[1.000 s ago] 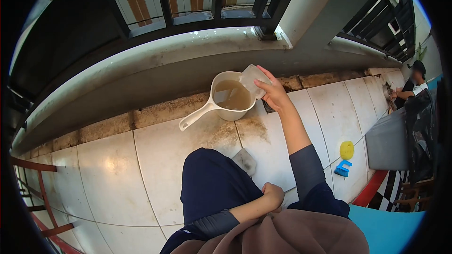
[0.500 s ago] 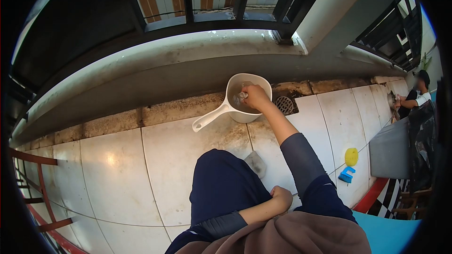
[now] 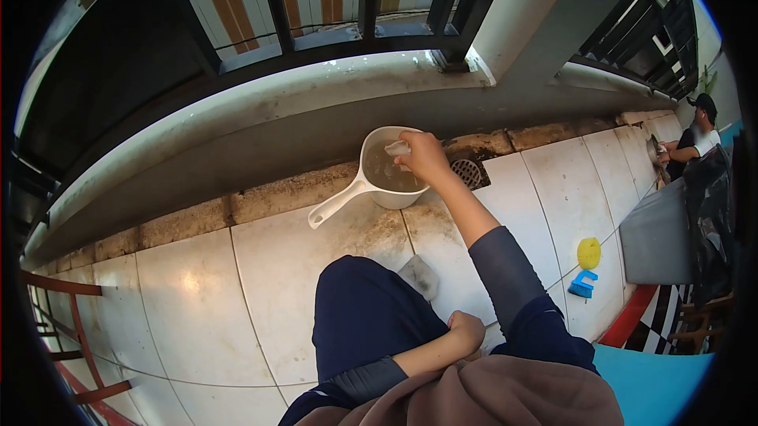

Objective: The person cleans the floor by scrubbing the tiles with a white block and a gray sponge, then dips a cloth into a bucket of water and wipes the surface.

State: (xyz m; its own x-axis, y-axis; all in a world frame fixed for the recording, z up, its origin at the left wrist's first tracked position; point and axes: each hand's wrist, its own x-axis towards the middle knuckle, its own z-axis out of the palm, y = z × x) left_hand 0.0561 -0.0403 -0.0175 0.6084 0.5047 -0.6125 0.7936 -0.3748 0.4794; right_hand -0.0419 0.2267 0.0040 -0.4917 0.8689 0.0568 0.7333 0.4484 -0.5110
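Our right hand [image 3: 424, 156], arm stretched forward, pinches a pale, soft-looking piece [image 3: 397, 148] inside the cream plastic dipper [image 3: 395, 200] of murky water, which stands on stained, glossy white tiles [image 3: 292, 288]. Fingers partly hide the piece's shape. Our left hand [image 3: 467, 331] lies loosely curled, seemingly empty, its palm hidden.

Your right hand [image 3: 424, 157] is over the right side of the white dipper [image 3: 395, 195], its fingers pinching a pale, wet piece [image 3: 398, 148] at the cloudy water [image 3: 382, 164]. Your left hand [image 3: 467, 332] rests in front of you, near your dark-clad knee [image 3: 359, 300]. A grey pad [image 3: 419, 277] lies on the tiles [image 3: 284, 284]; farther right are a yellow scrubber [image 3: 589, 254] and a blue brush [image 3: 583, 285].
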